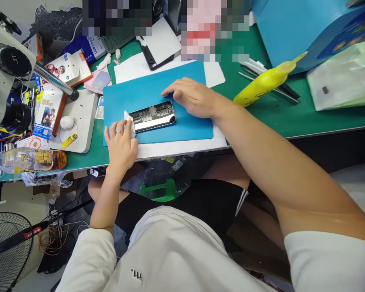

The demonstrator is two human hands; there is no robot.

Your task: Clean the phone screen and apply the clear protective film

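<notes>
A phone (153, 116) with a dark, glossy face lies on the blue mat (140, 92), reflecting light and some lined shapes. My left hand (121, 142), a ring on one finger, is at the phone's left end. Under its fingers is a small white wipe (130, 121), held against that end of the phone. My right hand (194, 97) is just beyond the phone's right end, over the mat. Its fingers are loosely bent with the thumb apart, and nothing shows in them.
A microscope stand (74, 121) with a metal post is at the left, near several small boxes and a drink bottle (33, 160). At the back lies another phone (152, 61) under a white card. A yellow squeeze bottle (261, 83) and a blue box (304, 28) stand right.
</notes>
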